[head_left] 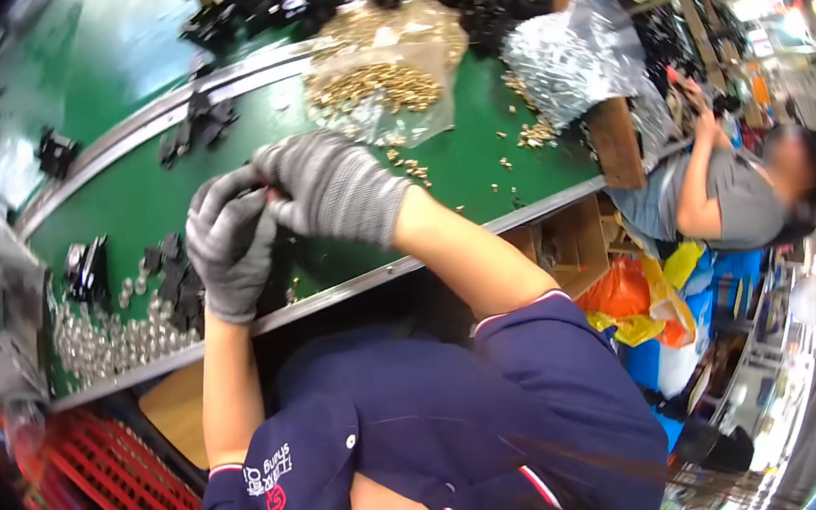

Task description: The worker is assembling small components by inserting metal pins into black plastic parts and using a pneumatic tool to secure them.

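Observation:
My left hand (232, 243) and my right hand (332, 185), both in grey knitted gloves, meet above the green work table (136, 205). Their fingertips are pinched together around something small and dark, mostly hidden by the gloves. Beside my left hand lie black parts (179, 273) and a heap of shiny silver round pieces (115, 334). Loose brass-coloured pieces (410, 168) are scattered beyond my right wrist. Farther off, an open clear plastic bag (448, 34) holds a pile of small brass-coloured pieces (379, 90).
A metal rail (106, 163) crosses the table, with black parts (202, 122) near it. Silvery plastic wrapping (571, 50) and a wooden block (614, 146) stand at the right. Another person (737, 182) works farther right. A red basket (138, 487) sits low at the left.

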Motion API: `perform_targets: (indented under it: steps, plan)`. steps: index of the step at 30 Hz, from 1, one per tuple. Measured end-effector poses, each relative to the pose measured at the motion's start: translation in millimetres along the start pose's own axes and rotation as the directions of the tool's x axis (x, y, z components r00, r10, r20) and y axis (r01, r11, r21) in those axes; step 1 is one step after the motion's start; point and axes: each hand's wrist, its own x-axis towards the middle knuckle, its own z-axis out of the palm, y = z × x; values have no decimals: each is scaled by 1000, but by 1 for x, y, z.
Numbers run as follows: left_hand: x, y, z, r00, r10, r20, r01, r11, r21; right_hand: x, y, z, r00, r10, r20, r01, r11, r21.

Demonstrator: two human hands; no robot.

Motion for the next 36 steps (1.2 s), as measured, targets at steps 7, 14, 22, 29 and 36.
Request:
perform_targets:
  steps: [7, 14, 22, 29, 36]
  plan:
    - [2, 1, 9, 999, -33, 23, 34, 998, -53, 4, -6, -16, 977, 108, 184, -82, 986, -146]
    - [1, -3, 8, 997, -75, -14, 74, 994, -79, -111, 57, -112, 923, 196, -331, -360, 740, -567]
    - [5, 6, 2, 999, -49, -1, 49, 998, -43, -111, 52, -90, 772, 537, -341, -517, 842, 156]
    - [5, 1, 4, 998, -47, 39, 49, 997, -56, -59, 40, -8, 972, 229, 56, -209, 946, -248]
    - [3, -6, 1, 1000, -9, 19, 10, 999, -38, -46, 50, 7, 948, 282, 146, -247, 944, -218]
